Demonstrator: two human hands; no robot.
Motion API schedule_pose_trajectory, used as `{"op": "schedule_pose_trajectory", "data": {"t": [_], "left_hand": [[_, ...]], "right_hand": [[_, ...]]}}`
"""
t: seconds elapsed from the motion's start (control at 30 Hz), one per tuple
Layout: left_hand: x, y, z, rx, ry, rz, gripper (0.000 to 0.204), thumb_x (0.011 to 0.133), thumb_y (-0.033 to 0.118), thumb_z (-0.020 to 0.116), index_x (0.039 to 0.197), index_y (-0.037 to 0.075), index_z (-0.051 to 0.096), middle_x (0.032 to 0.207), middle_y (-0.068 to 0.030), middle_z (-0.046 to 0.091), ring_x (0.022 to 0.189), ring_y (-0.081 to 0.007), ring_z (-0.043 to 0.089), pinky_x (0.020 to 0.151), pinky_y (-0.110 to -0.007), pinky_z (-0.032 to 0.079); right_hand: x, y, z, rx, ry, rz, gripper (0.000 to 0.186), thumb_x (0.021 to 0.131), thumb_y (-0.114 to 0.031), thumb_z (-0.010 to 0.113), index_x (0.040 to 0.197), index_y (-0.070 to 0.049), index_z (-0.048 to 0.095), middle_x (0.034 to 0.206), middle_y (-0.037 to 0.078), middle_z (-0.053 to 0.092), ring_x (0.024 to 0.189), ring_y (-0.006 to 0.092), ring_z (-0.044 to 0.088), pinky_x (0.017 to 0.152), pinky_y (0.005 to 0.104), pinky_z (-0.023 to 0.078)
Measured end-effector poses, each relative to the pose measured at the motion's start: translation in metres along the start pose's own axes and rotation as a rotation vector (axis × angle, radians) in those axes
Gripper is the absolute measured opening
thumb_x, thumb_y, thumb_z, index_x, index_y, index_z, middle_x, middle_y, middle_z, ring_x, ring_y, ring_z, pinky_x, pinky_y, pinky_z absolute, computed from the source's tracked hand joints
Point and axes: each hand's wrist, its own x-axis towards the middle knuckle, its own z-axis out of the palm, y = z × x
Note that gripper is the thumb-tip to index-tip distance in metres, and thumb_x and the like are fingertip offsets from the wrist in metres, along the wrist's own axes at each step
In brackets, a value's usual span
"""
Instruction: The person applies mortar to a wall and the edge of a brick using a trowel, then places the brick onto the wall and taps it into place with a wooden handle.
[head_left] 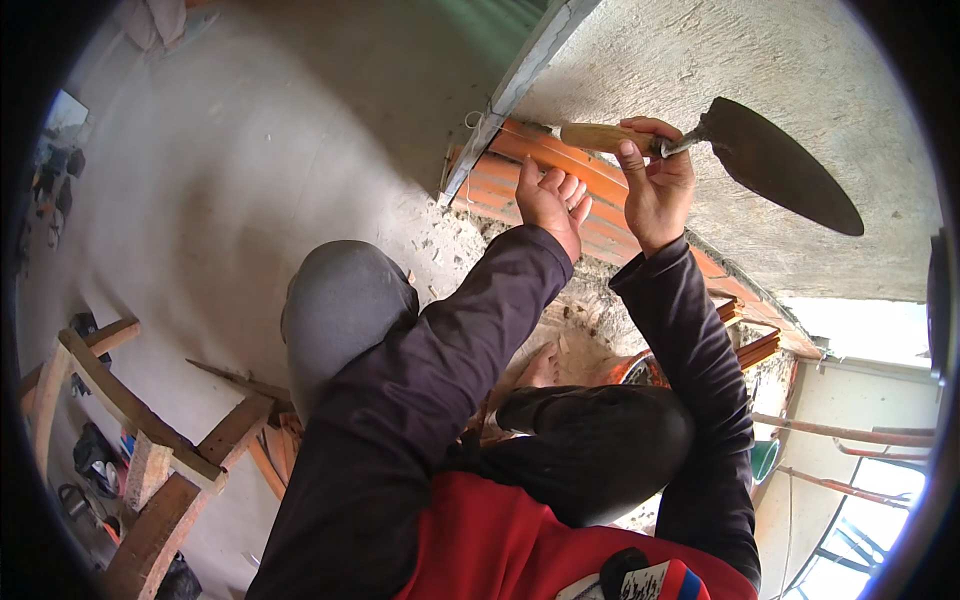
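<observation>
My right hand [660,190] grips a pointed trowel [785,165] by the neck end of its wooden handle. The dark blade points right, and the handle's butt points left over the bricks. Below that handle, my left hand [553,205] is half curled with its palm turned up and its fingers slightly apart, holding nothing that I can see. Its fingertips are close to the orange brick course [575,168] along the wall foot; whether they touch it I cannot tell. A thin string [470,178] hangs by the upright metal strip [505,105] at the bricks' left end.
A rough plastered wall [800,60] rises behind the bricks. Loose orange bricks [758,350] and an orange container [640,370] are at the right. Nailed wooden boards [130,395] stand at lower left. Long poles [840,430] and a green bucket [764,460] are at far right.
</observation>
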Motion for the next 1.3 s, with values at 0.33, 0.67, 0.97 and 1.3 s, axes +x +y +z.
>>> {"op": "schedule_pose_trajectory", "data": {"t": [0.33,0.67,0.97,1.3], "left_hand": [[0.004,-0.006,-0.003,-0.022,0.032,0.001,0.079,0.094,0.065,0.028,0.144,0.004,0.040,0.148,-0.0102,0.040,0.142,-0.0249,0.030,0.112,-0.039,0.025],[0.005,-0.007,-0.007,0.034,-0.007,0.020,0.077,0.097,0.058,0.025,0.147,0.000,0.027,0.150,-0.0152,0.033,0.143,-0.0277,0.026,0.113,-0.043,0.023],[-0.003,0.005,-0.002,0.095,-0.030,0.011,0.083,0.097,0.058,0.026,0.149,-0.005,0.018,0.153,-0.0198,0.028,0.143,-0.0310,0.026,0.114,-0.043,0.023],[-0.010,0.017,0.010,0.176,-0.001,0.021,0.081,0.097,0.055,0.025,0.151,-0.004,0.008,0.153,-0.0224,0.025,0.136,-0.0318,0.033,0.112,-0.045,0.026]], "right_hand": [[-0.002,0.001,-0.002,-0.161,-0.070,0.007,0.023,0.089,-0.001,0.066,0.111,0.000,0.057,0.103,0.005,0.063,0.096,0.0111,0.056,0.087,0.0265,0.045],[-0.005,0.002,-0.004,-0.117,-0.006,0.076,0.024,0.091,-0.003,0.065,0.112,0.001,0.055,0.104,0.006,0.063,0.097,0.0120,0.057,0.087,0.0271,0.046],[-0.004,-0.009,-0.036,-0.079,0.013,0.054,0.025,0.090,-0.002,0.065,0.114,0.000,0.056,0.108,0.009,0.063,0.097,0.0135,0.058,0.085,0.0262,0.047],[-0.077,-0.024,-0.112,-0.163,-0.057,0.113,0.028,0.086,0.000,0.069,0.111,-0.002,0.057,0.114,0.009,0.060,0.108,0.0175,0.057,0.092,0.0310,0.047]]}}
